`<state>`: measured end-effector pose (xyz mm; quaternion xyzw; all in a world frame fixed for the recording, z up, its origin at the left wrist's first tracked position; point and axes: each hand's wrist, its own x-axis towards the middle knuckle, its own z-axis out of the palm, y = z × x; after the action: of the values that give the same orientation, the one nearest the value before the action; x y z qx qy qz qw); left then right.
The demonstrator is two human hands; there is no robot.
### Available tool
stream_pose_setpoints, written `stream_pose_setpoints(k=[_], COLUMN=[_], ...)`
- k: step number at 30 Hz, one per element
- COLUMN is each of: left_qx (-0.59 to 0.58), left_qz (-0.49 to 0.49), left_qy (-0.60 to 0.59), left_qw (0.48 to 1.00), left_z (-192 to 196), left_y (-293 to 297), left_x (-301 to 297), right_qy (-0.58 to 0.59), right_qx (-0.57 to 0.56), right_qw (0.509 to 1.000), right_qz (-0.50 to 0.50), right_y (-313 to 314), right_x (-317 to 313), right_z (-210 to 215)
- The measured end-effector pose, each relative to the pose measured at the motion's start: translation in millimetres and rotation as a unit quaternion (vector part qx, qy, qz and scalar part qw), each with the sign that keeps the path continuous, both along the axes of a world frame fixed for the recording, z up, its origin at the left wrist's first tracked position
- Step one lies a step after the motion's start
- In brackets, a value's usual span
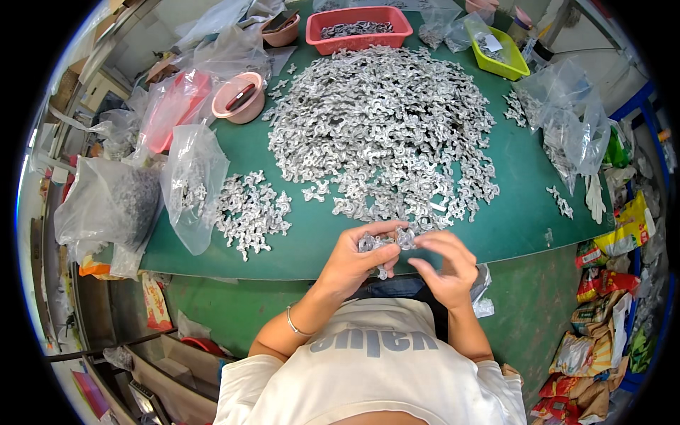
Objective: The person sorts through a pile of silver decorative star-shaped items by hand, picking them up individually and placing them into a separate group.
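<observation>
My left hand (361, 256) is closed around a few small silver-grey metal castings (370, 243), with the thumb lying over them. Another casting (405, 238) sticks out at its fingertips, toward my right hand. My right hand (448, 263) is beside it, thumb and fingers apart; its fingertips are close to that casting, and whether they touch it I cannot tell. Just beyond both hands, a large heap of the same lobed castings (375, 120) spreads over the green table (312, 244). A smaller pile of castings (251, 209) lies to the left.
At the back stand a red tub (319, 44) and a yellow-green basket (511, 69). A pink bowl (221, 106) holds a dark red-and-black object. Clear plastic bags (193, 177) line the left side; another bag (577, 113) and a white glove (593, 200) lie at the right.
</observation>
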<state>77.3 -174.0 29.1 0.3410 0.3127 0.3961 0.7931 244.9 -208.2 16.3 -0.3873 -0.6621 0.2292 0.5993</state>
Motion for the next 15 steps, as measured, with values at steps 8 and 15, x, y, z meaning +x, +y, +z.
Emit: stream_pose_setpoints(k=[8, 15], left_qx=[0.061, 0.131], left_qz=[-0.076, -0.07], left_qy=[0.071, 0.107], left_qw=[0.993, 0.983], left_z=[13.6, 18.5], left_y=[0.4, 0.2], left_x=[-7.5, -10.1], right_qy=[0.056, 0.178], right_qx=[-0.096, -0.162], right_qw=[0.994, 0.969], right_qz=[0.005, -0.054], right_y=[0.3, -3.8], right_x=[10.6, 6.1], right_z=[3.5, 11.2])
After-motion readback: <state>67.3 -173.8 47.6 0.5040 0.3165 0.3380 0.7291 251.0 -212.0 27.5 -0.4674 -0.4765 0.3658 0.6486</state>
